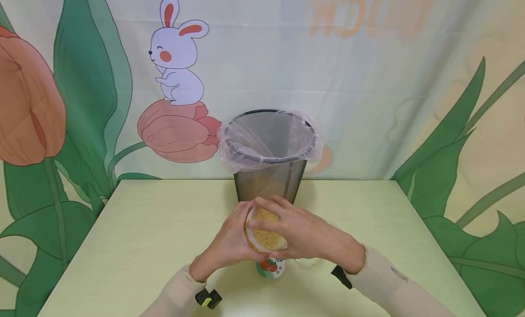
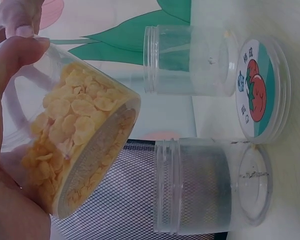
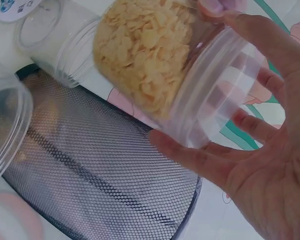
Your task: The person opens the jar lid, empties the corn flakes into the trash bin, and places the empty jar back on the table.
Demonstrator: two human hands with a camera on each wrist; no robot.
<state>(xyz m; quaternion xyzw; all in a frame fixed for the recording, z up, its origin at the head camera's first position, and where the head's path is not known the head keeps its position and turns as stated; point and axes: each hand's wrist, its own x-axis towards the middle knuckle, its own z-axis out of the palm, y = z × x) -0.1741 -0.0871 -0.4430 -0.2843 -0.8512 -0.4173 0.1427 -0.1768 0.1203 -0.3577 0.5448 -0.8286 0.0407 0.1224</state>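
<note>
Both hands hold a clear plastic jar (image 1: 267, 235) part filled with yellow corn flakes, raised above the table and tilted. My left hand (image 1: 229, 237) grips its side; in the left wrist view the jar (image 2: 82, 125) slants with its base toward the table. My right hand (image 1: 301, 228) curls its fingers around the jar's mouth end, by the pale ring (image 3: 202, 82) in the right wrist view. Whether a lid sits there I cannot tell. Below lies a round lid (image 1: 270, 267) with a tomato picture.
Two more clear jars stand on the table, one jar (image 2: 190, 62) beside the lid and another jar (image 2: 205, 185) nearer the bin. A black mesh bin (image 1: 268, 182) lined with a pink bag (image 1: 242, 159) stands at the table's (image 1: 164, 226) back edge, before a printed curtain (image 1: 262, 57).
</note>
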